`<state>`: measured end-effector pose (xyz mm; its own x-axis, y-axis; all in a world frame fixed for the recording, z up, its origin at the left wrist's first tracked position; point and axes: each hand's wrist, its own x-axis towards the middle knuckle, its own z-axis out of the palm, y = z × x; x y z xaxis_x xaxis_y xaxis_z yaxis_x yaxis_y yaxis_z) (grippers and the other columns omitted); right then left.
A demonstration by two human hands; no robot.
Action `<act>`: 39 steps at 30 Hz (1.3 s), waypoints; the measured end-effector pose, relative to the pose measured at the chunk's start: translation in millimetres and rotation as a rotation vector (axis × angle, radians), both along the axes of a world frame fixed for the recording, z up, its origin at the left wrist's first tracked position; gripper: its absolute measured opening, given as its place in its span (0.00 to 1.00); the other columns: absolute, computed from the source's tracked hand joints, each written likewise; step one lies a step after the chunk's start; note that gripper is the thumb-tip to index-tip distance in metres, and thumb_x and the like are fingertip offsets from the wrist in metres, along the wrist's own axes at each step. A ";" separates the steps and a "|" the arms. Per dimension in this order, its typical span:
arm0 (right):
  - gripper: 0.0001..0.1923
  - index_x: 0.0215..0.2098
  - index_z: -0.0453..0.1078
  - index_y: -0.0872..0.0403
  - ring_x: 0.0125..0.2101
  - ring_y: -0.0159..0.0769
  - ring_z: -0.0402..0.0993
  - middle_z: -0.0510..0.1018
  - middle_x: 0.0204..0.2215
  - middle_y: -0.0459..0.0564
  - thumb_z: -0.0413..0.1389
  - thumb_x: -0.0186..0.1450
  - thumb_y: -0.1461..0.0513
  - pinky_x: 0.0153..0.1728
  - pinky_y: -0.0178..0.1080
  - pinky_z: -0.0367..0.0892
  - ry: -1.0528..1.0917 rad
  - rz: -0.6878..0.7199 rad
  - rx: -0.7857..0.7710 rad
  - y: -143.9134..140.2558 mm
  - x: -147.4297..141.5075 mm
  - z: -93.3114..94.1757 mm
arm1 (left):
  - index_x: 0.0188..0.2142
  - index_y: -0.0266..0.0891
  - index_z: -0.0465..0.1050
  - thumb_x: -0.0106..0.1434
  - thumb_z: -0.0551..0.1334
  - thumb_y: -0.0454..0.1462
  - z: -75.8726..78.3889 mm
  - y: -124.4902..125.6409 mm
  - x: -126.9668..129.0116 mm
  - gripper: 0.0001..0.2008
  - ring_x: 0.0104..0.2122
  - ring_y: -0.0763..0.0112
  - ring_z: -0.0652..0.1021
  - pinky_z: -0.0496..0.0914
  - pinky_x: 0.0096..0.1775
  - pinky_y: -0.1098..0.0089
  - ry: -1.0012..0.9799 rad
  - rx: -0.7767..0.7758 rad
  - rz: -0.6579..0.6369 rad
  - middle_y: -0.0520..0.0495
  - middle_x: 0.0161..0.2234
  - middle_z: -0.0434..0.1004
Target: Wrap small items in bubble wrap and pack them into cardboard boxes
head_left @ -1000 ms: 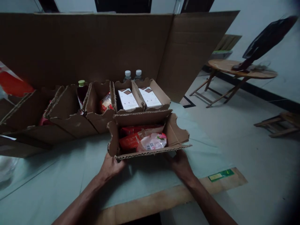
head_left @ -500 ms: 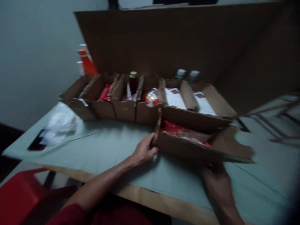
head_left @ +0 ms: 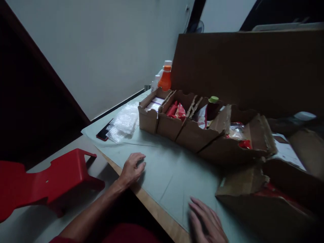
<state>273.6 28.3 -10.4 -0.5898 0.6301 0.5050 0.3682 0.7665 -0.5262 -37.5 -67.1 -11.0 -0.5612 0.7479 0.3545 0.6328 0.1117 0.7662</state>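
My left hand [head_left: 132,169] is over the near edge of the cloth-covered table [head_left: 162,168], fingers loosely curved and apart, holding nothing. Lower right, my right hand [head_left: 206,221] has its fingers stretched out over the cloth, also without anything in it. To its right stands the front cardboard box [head_left: 263,216], with red packaging partly visible inside. Behind it runs a row of open cardboard boxes [head_left: 187,133]. They hold white cartons [head_left: 155,104], red packets [head_left: 176,110], a bottle with a green cap [head_left: 213,99] and a clear-wrapped pack [head_left: 237,131].
Bubble wrap [head_left: 124,121] lies beside a dark phone [head_left: 103,133] at the table's left. An orange bottle [head_left: 165,79] stands behind the row. A tall cardboard panel [head_left: 243,67] rises at the back. Red plastic stools [head_left: 68,172] stand on the floor at left.
Both hands have let go of the front cardboard box, which now rests on the table. My left hand has moved left, away from it. The view has turned left.
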 end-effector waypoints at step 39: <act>0.21 0.50 0.76 0.49 0.31 0.33 0.81 0.85 0.34 0.46 0.51 0.66 0.73 0.32 0.35 0.76 0.094 0.244 -0.198 -38.9 -34.4 40.1 | 0.56 0.35 0.70 0.55 0.67 0.37 19.9 53.0 27.0 0.28 0.45 0.61 0.82 0.73 0.53 0.60 -1.171 0.090 -0.298 0.42 0.45 0.83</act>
